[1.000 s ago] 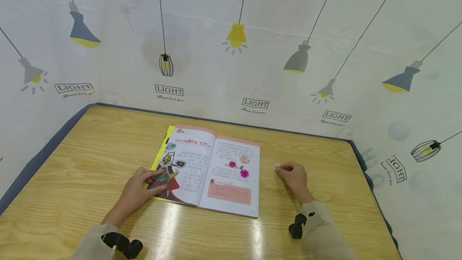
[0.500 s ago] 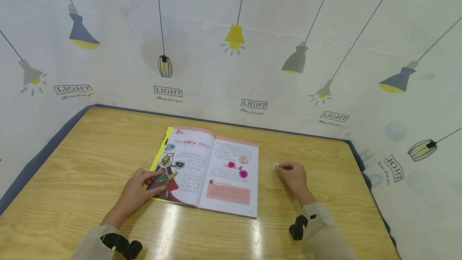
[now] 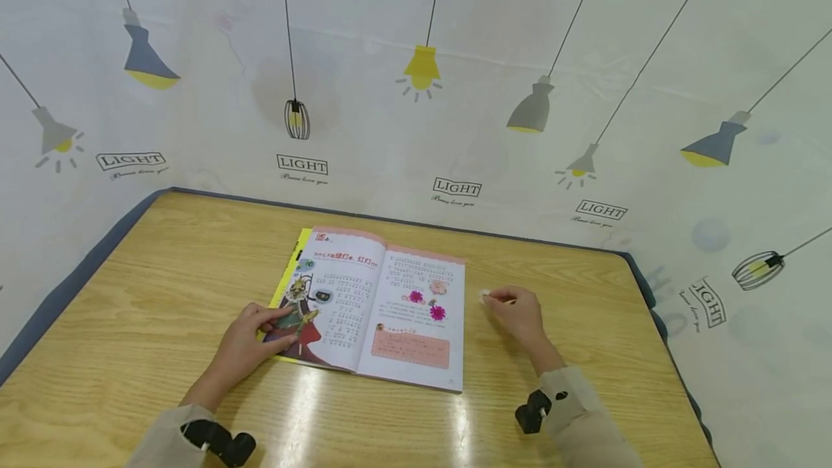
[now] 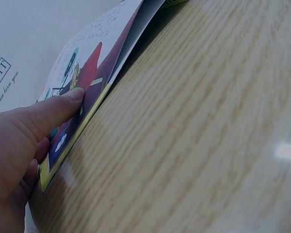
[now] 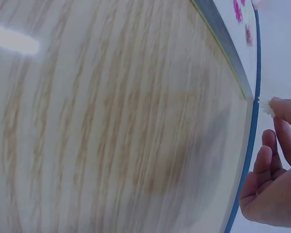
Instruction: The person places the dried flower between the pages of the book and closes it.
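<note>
An open book (image 3: 411, 320) with a yellow cover edge lies on the table. My left hand (image 3: 249, 341) rests on its illustrated left page, the thumb (image 4: 63, 104) flat over the picture and the other fingers partly hidden at the book's outer edge. To the right of the book, my right hand (image 3: 520, 313) pinches a small white flower (image 5: 268, 108) with a yellowish centre between thumb and forefinger. Its remaining fingers are curled loosely. On the right page are two magenta flowers (image 3: 438, 313) and a pale pink flower (image 3: 438, 287).
The wooden table (image 3: 162, 295) has a dark blue border (image 3: 325, 207) along its back. Behind it hangs a pale cloth (image 3: 364, 114) printed with lamps and lettering. Black camera mounts (image 3: 533, 412) sit on both sleeves.
My right hand has moved a little left toward the book with the white flower. The left hand stays on the left page.
</note>
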A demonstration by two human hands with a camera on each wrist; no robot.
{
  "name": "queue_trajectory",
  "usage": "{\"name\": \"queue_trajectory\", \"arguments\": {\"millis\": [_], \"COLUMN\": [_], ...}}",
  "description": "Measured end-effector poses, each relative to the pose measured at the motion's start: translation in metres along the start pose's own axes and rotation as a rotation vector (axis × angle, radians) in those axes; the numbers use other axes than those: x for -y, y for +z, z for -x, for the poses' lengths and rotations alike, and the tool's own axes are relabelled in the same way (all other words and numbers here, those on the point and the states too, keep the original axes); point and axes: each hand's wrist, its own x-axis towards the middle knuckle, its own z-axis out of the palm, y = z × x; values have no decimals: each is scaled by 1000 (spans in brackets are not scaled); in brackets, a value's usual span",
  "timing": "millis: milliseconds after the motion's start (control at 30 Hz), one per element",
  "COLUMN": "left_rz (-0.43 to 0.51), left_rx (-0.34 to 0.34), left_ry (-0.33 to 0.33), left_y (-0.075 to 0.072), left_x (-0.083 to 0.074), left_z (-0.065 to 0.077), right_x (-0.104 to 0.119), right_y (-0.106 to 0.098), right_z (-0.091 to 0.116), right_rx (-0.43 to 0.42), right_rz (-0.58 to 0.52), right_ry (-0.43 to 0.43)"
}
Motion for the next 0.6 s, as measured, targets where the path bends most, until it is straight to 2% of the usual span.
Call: {"name": "queue_trajectory", "arguments": {"millis": [367,600], "left_rz": [-6,-6], "left_rx": [1,13], "left_ry": [3,-10], "left_y": [1,1], "left_x": [3,4], "left_z": [0,-2], "right_x": [18,29], "right_y": [16,29], "right_z": [6,10], "right_rx": [40,87], "right_rz": [38,68], "right_ry": [-60,-56]}}
